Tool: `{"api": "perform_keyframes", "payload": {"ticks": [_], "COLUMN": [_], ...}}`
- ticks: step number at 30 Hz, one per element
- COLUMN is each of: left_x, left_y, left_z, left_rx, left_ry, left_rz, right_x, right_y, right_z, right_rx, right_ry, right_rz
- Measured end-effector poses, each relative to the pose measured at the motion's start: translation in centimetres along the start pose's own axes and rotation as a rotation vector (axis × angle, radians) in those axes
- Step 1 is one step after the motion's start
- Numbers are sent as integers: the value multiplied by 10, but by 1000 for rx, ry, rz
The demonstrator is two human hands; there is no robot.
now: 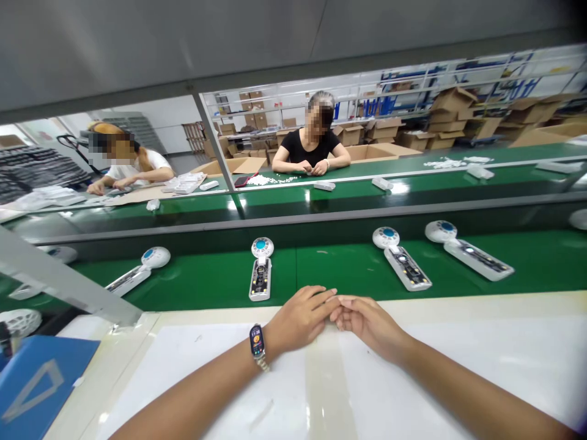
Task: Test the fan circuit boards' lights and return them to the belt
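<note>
A factory assembly hall is shown, its green conveyor belt [321,263] lined with open-cased white devices [260,269]. Beyond the belt, small white parts [268,180] are handled by two seated people [312,146], backed by stacked cardboard boxes [452,116] and metal shelving [413,79].

Left hand [300,318] and right hand [369,321], palms down, fingers touching at centre; forearms enter from the lower corners.

Two hands [302,316] [373,324], one smartwatch [257,342], two people [312,146] [142,165], three fully visible blue-centred devices [260,278] [408,267] [479,260]
</note>
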State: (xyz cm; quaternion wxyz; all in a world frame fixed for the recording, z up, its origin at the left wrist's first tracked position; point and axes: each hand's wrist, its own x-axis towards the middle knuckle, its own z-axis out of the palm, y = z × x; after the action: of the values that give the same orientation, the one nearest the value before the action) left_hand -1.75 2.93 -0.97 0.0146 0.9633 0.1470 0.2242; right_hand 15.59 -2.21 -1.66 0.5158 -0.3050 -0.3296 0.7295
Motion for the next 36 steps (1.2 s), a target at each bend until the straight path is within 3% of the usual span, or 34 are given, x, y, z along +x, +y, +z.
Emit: {"api": "perform_keyframes", "payload": {"ticks": [15, 23, 36], "left_x": [-1, -1, 1], "left_y": [-1, 1, 2], "left_z": [1, 0, -4], "left_rx": [-37, -64, -89], "left_ry": [-7, -93, -155], "left_rz": [6, -53, -81], "right_x": [0, 1, -1], "right_y": [-4, -3, 0], "right_z": [1, 0, -5], "right_rx": [-51, -93, -100], "right_ry": [-23, 20, -23], "right_rz": [2, -40, -44]}}
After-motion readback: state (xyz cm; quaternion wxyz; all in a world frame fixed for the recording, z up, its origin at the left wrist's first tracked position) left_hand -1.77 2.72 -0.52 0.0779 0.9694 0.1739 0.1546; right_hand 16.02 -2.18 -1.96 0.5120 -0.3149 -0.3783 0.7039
